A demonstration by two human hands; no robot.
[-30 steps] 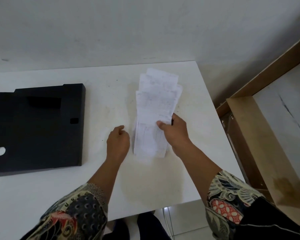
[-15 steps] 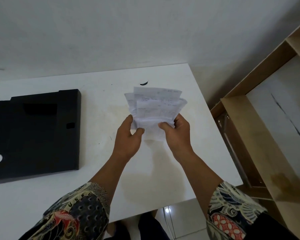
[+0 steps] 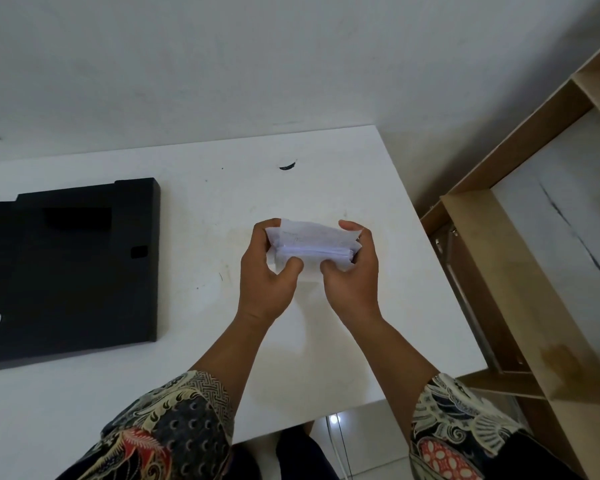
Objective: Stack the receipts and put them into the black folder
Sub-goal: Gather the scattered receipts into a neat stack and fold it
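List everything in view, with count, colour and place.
receipts: one stack, white, held above the table between both hands
black folder: one, black, flat on the table at the left, closed
table: one, white, under the hands
dark scrap: one, black, on the table near its far edge
wooden shelving: one unit, light brown, right of the table
sleeves: two, patterned dark batik, bottom of frame
left hand: one, grip on the stack's left end
right hand: one, grip on the stack's right end
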